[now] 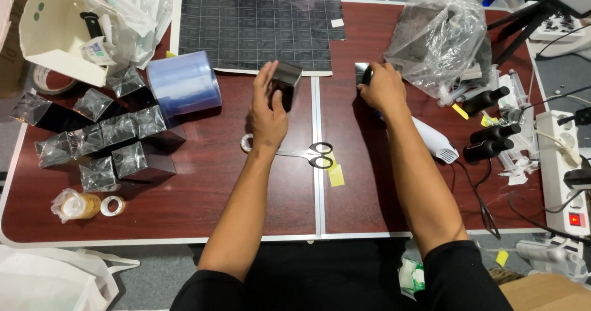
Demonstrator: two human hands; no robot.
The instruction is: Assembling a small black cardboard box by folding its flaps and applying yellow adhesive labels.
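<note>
Left hand (269,111) gripping dark box (284,83), tilted, upper end pointing away-right

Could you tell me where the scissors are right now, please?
In the head view, the scissors lie flat at the table's centre seam, just below the left hand, beside a yellow slip.

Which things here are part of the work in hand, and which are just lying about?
In hand:
- small black box, held by the left hand
- dark item under the right hand
- wrapped black boxes, roll of clear film

Lying about:
- scissors
- tape rolls
- power strip
- dark bottles
</note>
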